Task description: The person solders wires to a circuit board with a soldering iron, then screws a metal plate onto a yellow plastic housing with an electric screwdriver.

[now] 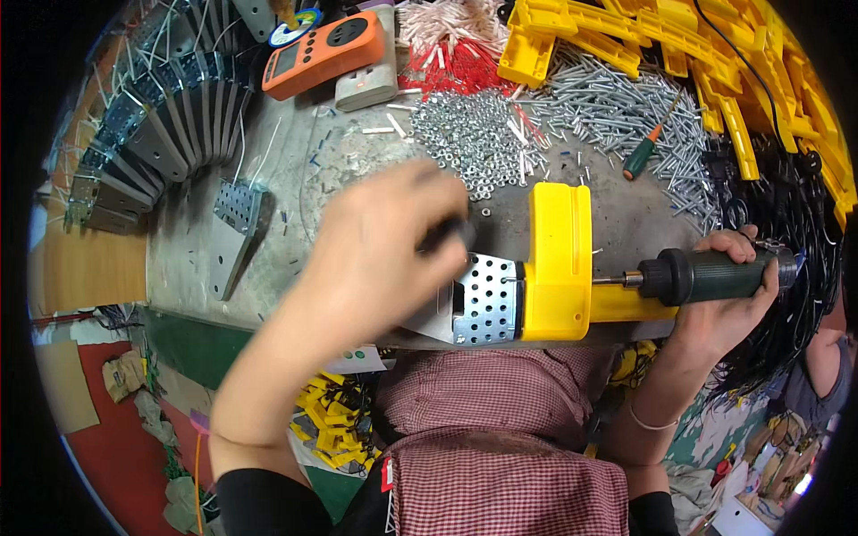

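My right hand (pixel 728 277) is wrapped around a dark green electric screwdriver (pixel 706 275), held level with its bit pointing left. The bit's tip meets the side of a yellow plastic housing (pixel 560 259) lying at the table's front edge. A silver metal bracket with rows of holes (pixel 489 299) sits against the housing's left side. Over the bracket's left end is my left hand (pixel 393 237), blurred by motion, its fingers curled. Something dark shows between thumb and forefinger, too smeared to name.
Hex nuts (pixel 474 134), long screws (pixel 617 107) and red and white small parts (pixel 456 67) lie in heaps behind. A small screwdriver (pixel 641 158) rests by the screws. An orange meter (pixel 323 55), bracket assemblies (pixel 156 134), yellow housings (pixel 746 62) and black cables (pixel 786 205) surround them.
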The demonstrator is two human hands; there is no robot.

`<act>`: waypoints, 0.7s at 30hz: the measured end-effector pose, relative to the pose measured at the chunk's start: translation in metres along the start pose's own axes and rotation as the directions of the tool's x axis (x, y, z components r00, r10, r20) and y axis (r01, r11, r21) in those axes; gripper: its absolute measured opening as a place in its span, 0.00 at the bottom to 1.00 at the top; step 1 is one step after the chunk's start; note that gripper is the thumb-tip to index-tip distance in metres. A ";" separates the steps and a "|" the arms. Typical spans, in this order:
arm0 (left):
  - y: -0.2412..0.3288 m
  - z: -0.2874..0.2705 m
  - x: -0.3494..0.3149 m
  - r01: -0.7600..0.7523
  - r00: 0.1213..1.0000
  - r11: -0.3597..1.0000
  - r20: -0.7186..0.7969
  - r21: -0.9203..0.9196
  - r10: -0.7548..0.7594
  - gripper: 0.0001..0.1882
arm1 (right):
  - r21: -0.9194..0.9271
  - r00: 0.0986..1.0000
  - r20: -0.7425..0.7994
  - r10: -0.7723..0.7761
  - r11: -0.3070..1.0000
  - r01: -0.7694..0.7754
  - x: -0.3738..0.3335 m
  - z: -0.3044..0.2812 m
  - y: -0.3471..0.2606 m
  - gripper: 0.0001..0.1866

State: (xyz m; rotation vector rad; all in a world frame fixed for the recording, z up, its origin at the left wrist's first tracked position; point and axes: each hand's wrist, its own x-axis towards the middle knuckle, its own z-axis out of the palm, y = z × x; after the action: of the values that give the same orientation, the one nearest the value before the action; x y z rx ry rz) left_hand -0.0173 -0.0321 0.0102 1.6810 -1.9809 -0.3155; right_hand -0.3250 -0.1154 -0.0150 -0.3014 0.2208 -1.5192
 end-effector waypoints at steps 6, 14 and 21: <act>0.028 0.036 -0.037 -0.034 0.977 0.983 -0.215 -0.182 -0.006 0.10 | 0.002 0.999 0.027 0.025 1.000 -0.025 0.001 0.001 -0.001 0.19; 0.023 0.044 -0.038 -0.154 0.954 0.980 -0.279 -0.129 0.113 0.14 | 0.044 0.998 0.039 0.044 0.998 -0.046 0.000 0.003 0.005 0.17; 0.029 0.042 -0.035 -0.182 0.947 0.983 -0.264 0.020 0.180 0.11 | 0.117 0.996 0.045 0.074 0.990 -0.079 -0.001 0.009 0.007 0.17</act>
State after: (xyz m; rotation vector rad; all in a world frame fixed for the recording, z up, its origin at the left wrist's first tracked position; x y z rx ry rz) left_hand -0.0605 0.0014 -0.0193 1.4397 -1.9110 -0.0256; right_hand -0.3158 -0.1141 -0.0087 -0.2261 0.1083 -1.4427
